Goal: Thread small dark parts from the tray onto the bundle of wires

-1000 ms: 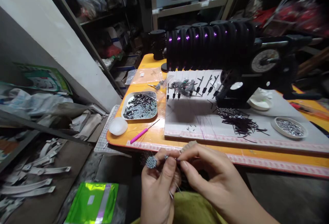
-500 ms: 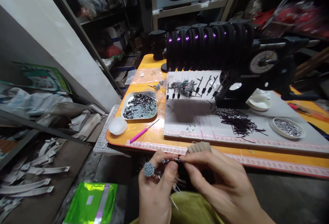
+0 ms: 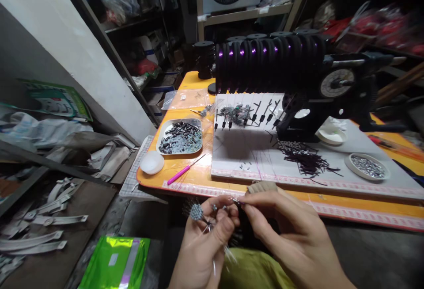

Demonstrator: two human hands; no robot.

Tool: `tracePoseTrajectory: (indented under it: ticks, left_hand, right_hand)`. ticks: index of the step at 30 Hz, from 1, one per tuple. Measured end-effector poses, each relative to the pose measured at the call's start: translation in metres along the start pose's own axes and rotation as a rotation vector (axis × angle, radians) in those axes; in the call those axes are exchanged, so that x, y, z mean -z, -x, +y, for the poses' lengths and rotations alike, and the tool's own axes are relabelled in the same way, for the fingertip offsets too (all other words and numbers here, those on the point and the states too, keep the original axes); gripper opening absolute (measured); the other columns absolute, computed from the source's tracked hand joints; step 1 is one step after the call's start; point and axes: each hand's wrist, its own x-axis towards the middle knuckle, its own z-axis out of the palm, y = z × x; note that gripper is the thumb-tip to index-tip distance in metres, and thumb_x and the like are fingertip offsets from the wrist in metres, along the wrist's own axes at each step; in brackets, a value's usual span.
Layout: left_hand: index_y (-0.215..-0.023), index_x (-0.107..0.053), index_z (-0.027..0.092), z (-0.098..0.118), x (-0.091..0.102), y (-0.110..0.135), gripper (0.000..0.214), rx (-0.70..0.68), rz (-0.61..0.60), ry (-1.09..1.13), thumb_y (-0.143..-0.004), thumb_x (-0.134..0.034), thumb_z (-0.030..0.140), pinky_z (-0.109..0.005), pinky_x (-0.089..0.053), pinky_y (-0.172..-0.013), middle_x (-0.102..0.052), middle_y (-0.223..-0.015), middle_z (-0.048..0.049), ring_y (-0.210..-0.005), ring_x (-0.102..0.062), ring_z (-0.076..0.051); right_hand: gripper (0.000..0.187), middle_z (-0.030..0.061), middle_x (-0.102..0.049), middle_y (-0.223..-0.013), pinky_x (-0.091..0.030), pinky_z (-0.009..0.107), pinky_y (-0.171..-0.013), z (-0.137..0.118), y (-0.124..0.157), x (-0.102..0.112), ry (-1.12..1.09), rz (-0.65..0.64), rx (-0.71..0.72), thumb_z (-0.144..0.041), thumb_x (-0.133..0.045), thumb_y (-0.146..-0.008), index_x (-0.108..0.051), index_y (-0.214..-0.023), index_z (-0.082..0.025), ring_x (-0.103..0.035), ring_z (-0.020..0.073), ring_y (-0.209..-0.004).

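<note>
Before the table edge, my left hand point(image 3: 212, 236) is closed around a bundle of thin strands with round grey bead-like ends point(image 3: 196, 212), which stick out on its left side. Pale loose strands point(image 3: 231, 253) hang below the fingers. Its fingertips meet those of my right hand point(image 3: 285, 227), which pinches a small shiny dark piece point(image 3: 236, 201); its exact kind is too small to tell. A beige wrap point(image 3: 262, 187) sits on a right finger. Past the hands on the orange table point(image 3: 207, 161) lies a pink-handled hook tool point(image 3: 179, 175).
A black machine with a row of spools point(image 3: 268, 66) stands on a white board point(image 3: 228, 161). Left of it is a tray of dark and grey small parts point(image 3: 180, 136) near a white round lump point(image 3: 152, 162). Dark short strips point(image 3: 308, 161) and a dish of metal bits point(image 3: 369, 167) lie right.
Both hands have shifted slightly right. My left fingers have curled and its thumb moved; the grey-ended bundle has moved a little right and up. The small piece stays pinched between the fingertips.
</note>
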Motion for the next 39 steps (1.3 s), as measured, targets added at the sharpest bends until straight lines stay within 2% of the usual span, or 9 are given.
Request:
tracePoseTrajectory:
  ticks: [7,12,15,18,22,26,31,34,39]
  left_hand:
    - [-0.085,-0.079,0.016,0.000,0.008,-0.004,0.029,0.077,-0.059,0.042,-0.059,-0.089,0.009,-0.019,-0.054,-0.081,-0.067,-0.069,-0.0005,-0.080,-0.070,-0.013]
    - [-0.098,-0.079,0.011,0.006,0.009,-0.007,0.034,0.103,-0.105,0.066,-0.065,-0.084,0.007,-0.017,-0.055,-0.080,-0.076,-0.093,-0.0107,-0.082,-0.071,-0.014]
    - [-0.095,-0.079,0.009,0.010,0.010,-0.008,0.027,0.143,-0.143,0.061,-0.069,-0.080,0.005,-0.016,-0.054,-0.077,-0.076,-0.084,-0.0104,-0.081,-0.071,-0.014]
    - [-0.088,-0.079,0.009,0.011,0.009,-0.009,0.015,0.151,-0.168,0.040,-0.073,-0.080,0.013,-0.015,-0.052,-0.063,-0.074,-0.072,-0.0083,-0.070,-0.069,-0.013]
    - [-0.082,-0.076,0.009,0.007,0.010,-0.009,0.018,0.144,-0.171,0.008,-0.076,-0.080,0.026,-0.013,-0.038,-0.048,-0.060,-0.051,-0.0003,-0.054,-0.058,-0.009]
    - [-0.075,-0.072,0.012,0.003,0.008,-0.007,0.022,0.036,-0.106,-0.129,-0.077,-0.080,0.032,-0.014,-0.035,-0.050,-0.058,-0.060,0.0006,-0.052,-0.051,-0.005]
    - [-0.074,-0.070,0.012,0.003,0.001,-0.005,0.022,-0.037,-0.098,-0.233,-0.074,-0.082,0.031,-0.014,-0.027,-0.046,-0.052,-0.060,0.0022,-0.052,-0.041,-0.004]
    - [-0.076,-0.072,0.013,0.002,0.000,-0.003,0.025,-0.010,-0.082,-0.230,-0.069,-0.085,0.033,-0.015,-0.030,-0.048,-0.059,-0.064,-0.0003,-0.052,-0.043,-0.004]
    - [-0.074,-0.071,0.015,0.001,0.001,-0.002,0.024,0.041,-0.068,-0.246,-0.065,-0.087,0.030,-0.018,-0.038,-0.054,-0.067,-0.069,-0.0041,-0.060,-0.055,-0.010]
  right_hand:
    - [0.013,-0.0010,-0.062,-0.075,-0.047,0.015,-0.049,-0.006,-0.003,-0.002,-0.381,-0.084,-0.325,-0.032,-0.059,-0.094,-0.065,-0.088,-0.023,-0.053,0.0078,-0.055]
    - [0.018,-0.0002,-0.062,-0.078,-0.046,0.015,-0.048,-0.007,-0.004,-0.002,-0.439,-0.085,-0.407,-0.037,-0.059,-0.094,-0.063,-0.086,-0.022,-0.052,0.0078,-0.056]
    - [0.018,-0.0014,-0.060,-0.074,-0.045,0.016,-0.049,-0.007,-0.005,0.001,-0.395,-0.094,-0.341,-0.034,-0.057,-0.095,-0.062,-0.084,-0.021,-0.052,0.0081,-0.057]
    - [0.018,-0.0007,-0.059,-0.074,-0.047,0.018,-0.053,-0.007,-0.006,0.004,-0.307,-0.137,-0.276,-0.031,-0.053,-0.096,-0.061,-0.083,-0.021,-0.056,0.0105,-0.062]
    - [0.017,-0.0011,-0.058,-0.072,-0.046,0.021,-0.055,-0.010,-0.008,0.008,-0.120,-0.185,-0.188,-0.024,-0.049,-0.097,-0.059,-0.083,-0.021,-0.055,0.0115,-0.062]
    - [0.016,0.0004,-0.056,-0.075,-0.045,0.022,-0.057,-0.015,-0.011,0.014,0.180,-0.260,0.049,-0.010,-0.048,-0.092,-0.059,-0.087,-0.020,-0.056,0.0129,-0.066]
    - [0.019,0.0081,-0.059,-0.089,-0.049,0.027,-0.063,-0.015,-0.012,0.023,0.493,-0.300,0.347,-0.011,-0.043,-0.097,-0.062,-0.099,-0.015,-0.058,0.0178,-0.075]
    - [0.021,0.0095,-0.059,-0.093,-0.048,0.027,-0.064,-0.012,-0.009,0.030,0.596,-0.315,0.428,-0.009,-0.043,-0.097,-0.062,-0.101,-0.015,-0.058,0.0182,-0.076]
    - [0.021,0.0087,-0.060,-0.092,-0.049,0.027,-0.063,-0.013,-0.011,0.034,0.601,-0.338,0.434,-0.009,-0.043,-0.097,-0.063,-0.104,-0.015,-0.060,0.0183,-0.078]
